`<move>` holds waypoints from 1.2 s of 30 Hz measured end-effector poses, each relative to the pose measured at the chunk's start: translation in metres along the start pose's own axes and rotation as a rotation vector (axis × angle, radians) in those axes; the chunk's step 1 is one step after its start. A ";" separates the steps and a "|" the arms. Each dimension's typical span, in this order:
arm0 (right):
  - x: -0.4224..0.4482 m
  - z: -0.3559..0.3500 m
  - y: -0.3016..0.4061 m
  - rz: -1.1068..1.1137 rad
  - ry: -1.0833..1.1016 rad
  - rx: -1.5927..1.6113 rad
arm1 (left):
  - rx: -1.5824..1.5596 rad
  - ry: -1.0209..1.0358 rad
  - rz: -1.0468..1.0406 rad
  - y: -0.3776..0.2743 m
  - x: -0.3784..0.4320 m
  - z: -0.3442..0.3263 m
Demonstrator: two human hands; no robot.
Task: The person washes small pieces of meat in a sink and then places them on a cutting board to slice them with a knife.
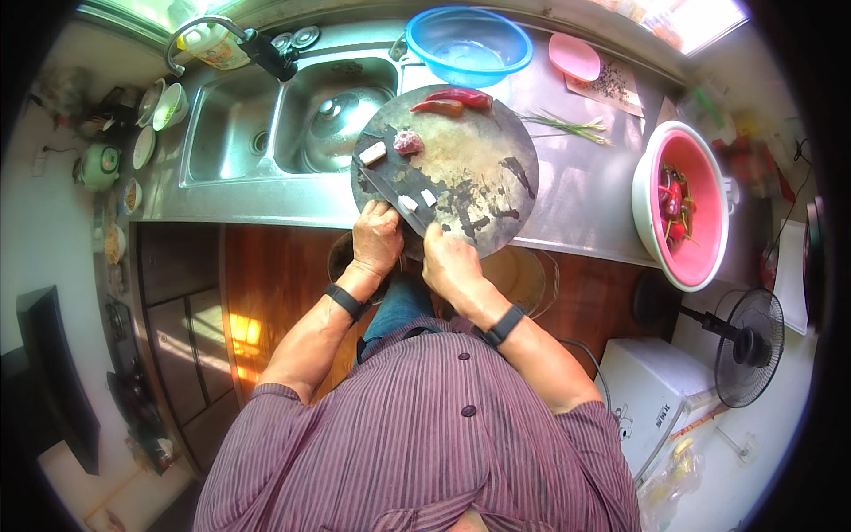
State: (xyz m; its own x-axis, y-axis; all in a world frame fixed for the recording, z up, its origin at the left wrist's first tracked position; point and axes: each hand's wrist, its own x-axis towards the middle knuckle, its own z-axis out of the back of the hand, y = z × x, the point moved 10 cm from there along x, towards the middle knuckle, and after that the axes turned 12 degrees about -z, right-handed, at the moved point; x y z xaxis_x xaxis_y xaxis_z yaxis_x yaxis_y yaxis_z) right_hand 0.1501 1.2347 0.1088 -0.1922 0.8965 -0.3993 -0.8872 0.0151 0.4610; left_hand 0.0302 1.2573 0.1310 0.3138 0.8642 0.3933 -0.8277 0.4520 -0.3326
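Observation:
My right hand (452, 259) grips the handle of a kitchen knife (392, 196), its blade slanting up and left across a round, dark-stained chopping board (479, 159). Beside the blade, at the board's near left edge, my left hand (377, 236) has its fingers curled; whether they pinch something is hidden. Two small white pieces (407, 203) rest right of the blade. Past the knife tip lie a larger white block (373, 153) and a chunk of reddish raw meat (407, 142). A red chilli pepper (465, 98) and an orange-red chilli pepper (437, 107) lie along the board's far edge.
Left of the board is a double steel sink (233, 133) with a pot lid (332, 126) in its right basin. A blue basin (469, 56) stands behind the board. Rightward are thin green stalks (565, 126), a pink dish (574, 57) and a pink-lined bowl (708, 206) of peppers.

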 end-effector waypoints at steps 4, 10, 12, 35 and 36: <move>-0.016 0.005 -0.016 -0.027 0.020 -0.008 | 0.042 0.001 0.011 0.005 -0.002 -0.002; -0.010 0.005 -0.024 -0.033 -0.002 0.127 | 0.037 -0.018 0.025 0.004 -0.004 -0.003; -0.010 0.008 -0.029 -0.053 0.005 0.179 | 0.037 -0.017 0.033 0.005 -0.004 -0.004; -0.054 0.046 -0.014 0.083 -0.034 0.090 | -0.039 -0.004 0.004 0.003 0.007 -0.002; -0.053 0.045 -0.013 0.079 -0.031 0.080 | -0.050 -0.021 -0.003 0.001 0.009 0.001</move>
State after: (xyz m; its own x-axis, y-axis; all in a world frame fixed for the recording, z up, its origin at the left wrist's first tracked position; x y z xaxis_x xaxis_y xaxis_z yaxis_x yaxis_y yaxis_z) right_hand 0.1908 1.2071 0.1590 -0.2463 0.9093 -0.3354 -0.8332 -0.0219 0.5525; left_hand 0.0313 1.2655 0.1353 0.3056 0.8583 0.4123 -0.8023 0.4653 -0.3740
